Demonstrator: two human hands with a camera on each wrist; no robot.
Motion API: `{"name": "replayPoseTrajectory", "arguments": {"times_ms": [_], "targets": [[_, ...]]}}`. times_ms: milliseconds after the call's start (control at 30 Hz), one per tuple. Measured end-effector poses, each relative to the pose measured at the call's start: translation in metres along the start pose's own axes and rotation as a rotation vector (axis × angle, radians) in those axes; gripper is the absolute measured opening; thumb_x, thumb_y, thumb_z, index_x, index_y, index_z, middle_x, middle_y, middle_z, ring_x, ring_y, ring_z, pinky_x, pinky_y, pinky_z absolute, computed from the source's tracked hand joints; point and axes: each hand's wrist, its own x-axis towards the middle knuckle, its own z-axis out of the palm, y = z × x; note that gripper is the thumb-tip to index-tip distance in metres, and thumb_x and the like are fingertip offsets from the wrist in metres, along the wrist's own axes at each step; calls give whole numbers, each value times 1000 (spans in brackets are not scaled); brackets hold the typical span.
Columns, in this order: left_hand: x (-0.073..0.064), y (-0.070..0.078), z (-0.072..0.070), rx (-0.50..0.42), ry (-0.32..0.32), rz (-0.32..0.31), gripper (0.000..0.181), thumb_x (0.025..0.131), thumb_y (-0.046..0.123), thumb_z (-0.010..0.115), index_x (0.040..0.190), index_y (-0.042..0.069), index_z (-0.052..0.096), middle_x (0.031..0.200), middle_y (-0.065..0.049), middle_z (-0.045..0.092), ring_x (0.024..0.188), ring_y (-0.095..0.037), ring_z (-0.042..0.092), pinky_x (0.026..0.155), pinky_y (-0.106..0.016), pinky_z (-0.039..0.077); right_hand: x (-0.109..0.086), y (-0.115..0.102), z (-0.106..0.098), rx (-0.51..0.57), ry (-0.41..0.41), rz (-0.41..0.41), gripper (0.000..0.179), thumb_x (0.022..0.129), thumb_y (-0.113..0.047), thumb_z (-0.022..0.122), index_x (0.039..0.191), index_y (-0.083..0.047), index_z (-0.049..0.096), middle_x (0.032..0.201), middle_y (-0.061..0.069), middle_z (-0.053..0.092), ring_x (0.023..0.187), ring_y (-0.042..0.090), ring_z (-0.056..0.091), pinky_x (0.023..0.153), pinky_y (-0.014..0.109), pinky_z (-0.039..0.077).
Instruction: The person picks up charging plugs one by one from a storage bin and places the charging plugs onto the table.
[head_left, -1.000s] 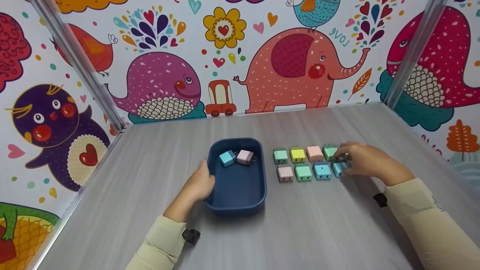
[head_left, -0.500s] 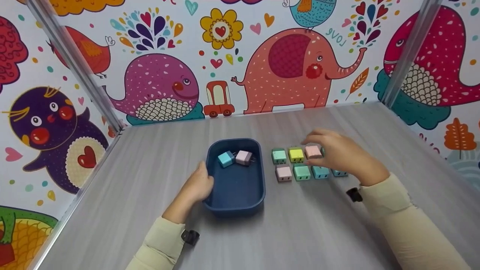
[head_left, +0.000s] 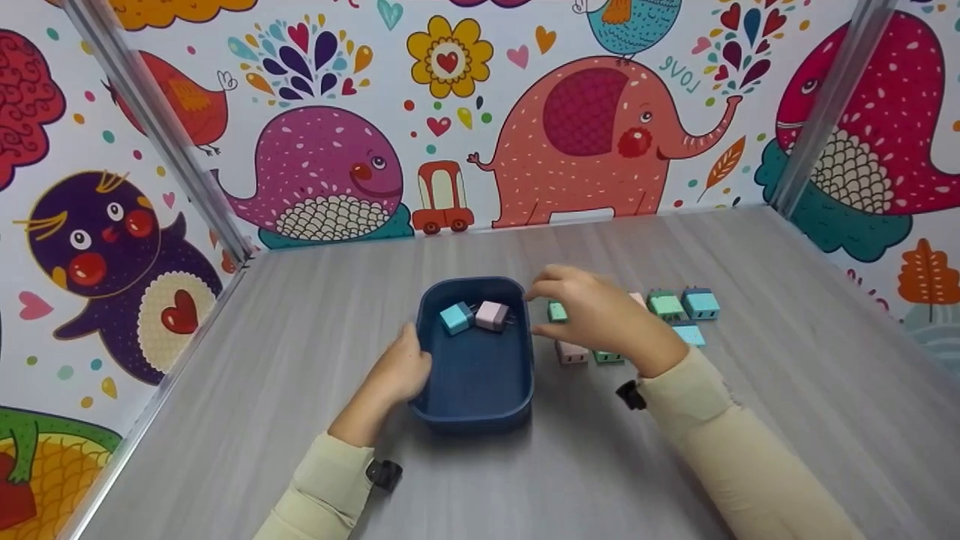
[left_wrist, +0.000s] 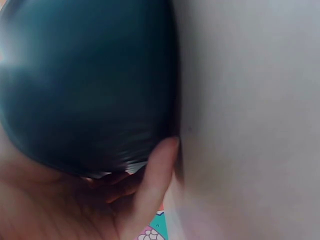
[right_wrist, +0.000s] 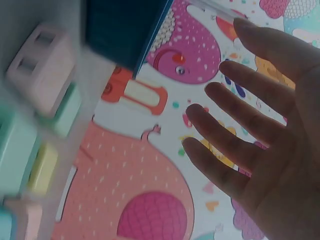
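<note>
A dark blue plastic bin (head_left: 474,382) stands on the table with a light blue charger plug (head_left: 456,319) and a pink charger plug (head_left: 492,316) near its far end. My left hand (head_left: 397,364) grips its left side; in the left wrist view the thumb (left_wrist: 159,165) lies against the outer wall. Beside the right rim is my right hand (head_left: 589,307), thumb and fingers spread. The right wrist view shows nothing between these fingers (right_wrist: 255,112). Under and behind that hand, charger plugs sit in two rows, several partly hidden, including a green one (head_left: 665,304) and a pink one (head_left: 572,352).
A blue charger plug (head_left: 701,304) ends the far row on the right, with another light blue one (head_left: 688,334) nearer. The grey wood-look table (head_left: 315,300) meets printed cartoon walls (head_left: 450,135) at the back and sides, with metal posts (head_left: 150,127) at the corners.
My right hand has travelled left, from the right end of the plug rows across them to the bin's right rim. The left hand and the bin stay put, with the same two plugs inside.
</note>
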Motion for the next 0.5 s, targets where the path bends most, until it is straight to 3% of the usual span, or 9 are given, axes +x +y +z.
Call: {"name": "replayPoseTrajectory", "arguments": {"times_ms": [233,500], "targets": [[0,-1,0,0,-1,4,66,109,9,39,164,-14,11,168,-36,24,155,-47,29,124,-59,28,25,-19,20,-26,-98,33,50,89,-34,89,133,-13,76,135,9,67,123,26,61,104,43,55],[-1,0,-1,5,6,3,64,109,9,39,164,-13,14,165,-36,31,152,-47,36,121,-59,33,44,-24,46,33,-153,38,60,94,-31,85,145,-8,66,142,13,63,130,28,61,107,45,53]]}}
